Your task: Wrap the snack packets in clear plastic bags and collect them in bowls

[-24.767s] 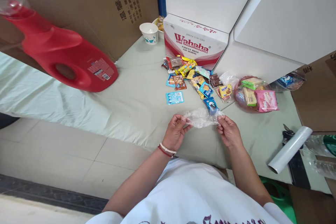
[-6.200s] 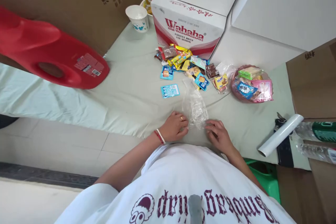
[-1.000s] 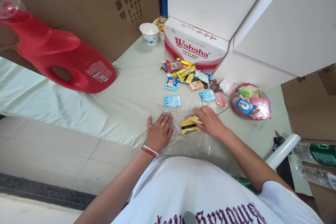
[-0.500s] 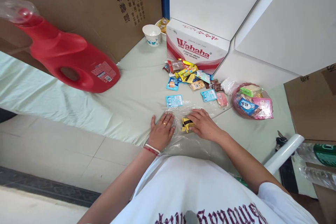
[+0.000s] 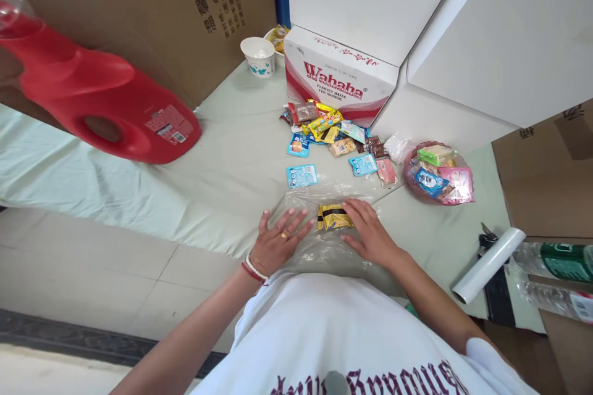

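A yellow snack packet [image 5: 336,217] with a dark stripe lies on a sheet of clear plastic film [image 5: 319,250] at the front of the table. To its right is my right hand [image 5: 373,234], thumb apart from the fingers, the fingertips at the packet's right end; whether they touch it I cannot tell. My left hand [image 5: 280,241], wearing a ring and bracelets, is spread open over the film's left side, apart from the packet. Just beyond the film lie a light blue packet [image 5: 301,176], another blue packet [image 5: 362,165] and a pink packet [image 5: 386,171].
Behind, a pile of mixed snacks [image 5: 324,125] rests against a Wahaba water carton [image 5: 338,77]. A pink bowl of snacks [image 5: 410,188] and a white roll [image 5: 488,265] are on the right. On the left stand a red jug [image 5: 111,89] and a paper cup [image 5: 258,58].
My left hand has moved left and its fingers have spread. My right hand has opened and drawn back from the yellow packet, which now shows more fully and flatter.
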